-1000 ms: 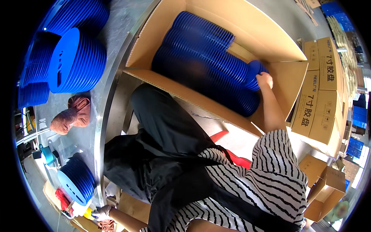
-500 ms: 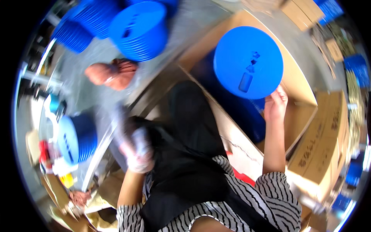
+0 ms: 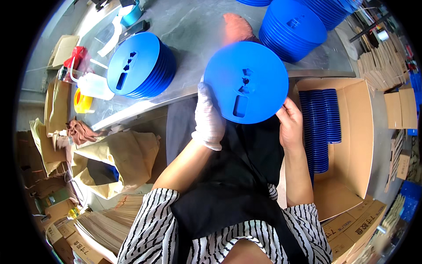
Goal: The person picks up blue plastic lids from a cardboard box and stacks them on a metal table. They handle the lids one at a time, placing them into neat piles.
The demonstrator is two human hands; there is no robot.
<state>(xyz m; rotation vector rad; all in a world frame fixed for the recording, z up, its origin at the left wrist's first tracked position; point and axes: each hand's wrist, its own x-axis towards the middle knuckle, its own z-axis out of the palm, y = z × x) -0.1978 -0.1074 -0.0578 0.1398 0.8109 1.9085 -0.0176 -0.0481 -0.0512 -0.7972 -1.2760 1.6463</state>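
Observation:
A round blue plastic reel point(image 3: 220, 99) is held up in front of me, its flat face with several cut-out holes turned toward me. My left hand point(image 3: 209, 119), in a white knit glove, is against its left edge, with the fingertips partly hidden behind it. The bare fingers of my right hand point(image 3: 291, 121) grip the lower right edge. Left of it on the table stands a stack of similar blue reels point(image 3: 165, 70). A cardboard box point(image 3: 349, 101) to my right contains rows of blue reels point(image 3: 313, 132) on edge.
More stacked blue reels point(image 3: 290, 39) and a reddish-brown cloth point(image 3: 237, 27) are on the grey table point(image 3: 189, 53). At its left lie a yellow tape roll point(image 3: 82, 101) and a white squeeze bottle point(image 3: 94, 86). An open paper sack point(image 3: 136, 152) sits below the table's edge.
My view has swung toward the table. The reel has come from over the box to in front of me, still in my right hand. My left hand has moved up onto it.

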